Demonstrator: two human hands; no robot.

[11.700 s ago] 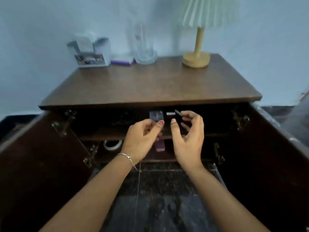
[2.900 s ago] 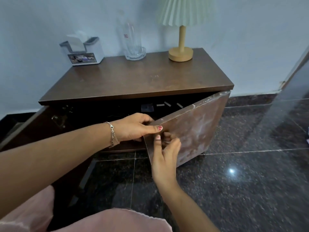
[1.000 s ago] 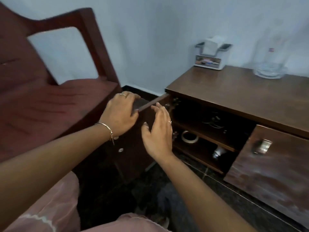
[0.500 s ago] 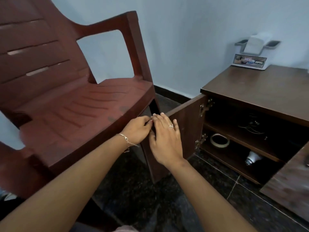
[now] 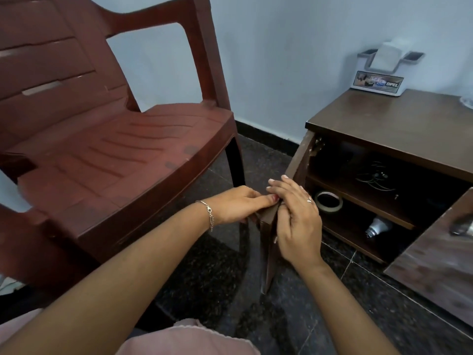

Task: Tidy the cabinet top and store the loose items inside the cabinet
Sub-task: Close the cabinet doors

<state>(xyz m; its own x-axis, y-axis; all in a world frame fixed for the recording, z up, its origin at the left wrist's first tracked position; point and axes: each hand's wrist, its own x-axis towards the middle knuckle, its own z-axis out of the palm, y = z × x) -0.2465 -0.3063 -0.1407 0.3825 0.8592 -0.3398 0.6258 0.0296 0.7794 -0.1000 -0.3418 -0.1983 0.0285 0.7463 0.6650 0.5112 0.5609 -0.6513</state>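
Cabinet of dark brown wood sits right of the red plastic chair, top nearly clear. Only one view — left hand and right hand both pinch the top corner of the open left-hand door. Looks like closing time; next it needs swinging right until flush — tape roll and bulb already shelved.

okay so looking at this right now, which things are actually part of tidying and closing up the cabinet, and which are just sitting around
Part of the job:
left hand and right hand, both on the left door
right door, partly shut
tape roll, bulb, cables inside

Just around:
chair
tissue box
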